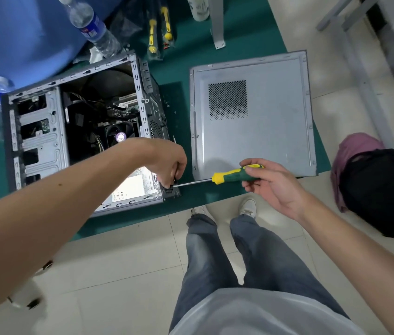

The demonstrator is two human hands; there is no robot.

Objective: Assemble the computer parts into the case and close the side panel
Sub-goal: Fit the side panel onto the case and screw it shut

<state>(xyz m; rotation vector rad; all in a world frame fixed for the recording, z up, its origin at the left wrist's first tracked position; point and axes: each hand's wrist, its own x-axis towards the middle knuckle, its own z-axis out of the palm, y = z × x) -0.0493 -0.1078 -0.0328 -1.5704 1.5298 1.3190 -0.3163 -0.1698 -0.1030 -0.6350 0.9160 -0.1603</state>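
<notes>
Green table (246,39), case (82,131) beside side panel (254,114)

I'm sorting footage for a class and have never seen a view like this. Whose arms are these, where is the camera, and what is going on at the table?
There is no machine here. The single picture comes from a wide-angle camera worn on a person's head, looking down, so you see their own arms, jeans and shoes. On the green table lies an open computer case, its inside showing. Beside it, detached, lies the grey side panel with a vent grid. The right hand holds a green and yellow screwdriver, its tip pointed at the case's near corner. The left hand is curled at that corner by the tip; what it pinches, if anything, is hidden. Farther back stand two water bottles and packaged yellow tools.
</notes>
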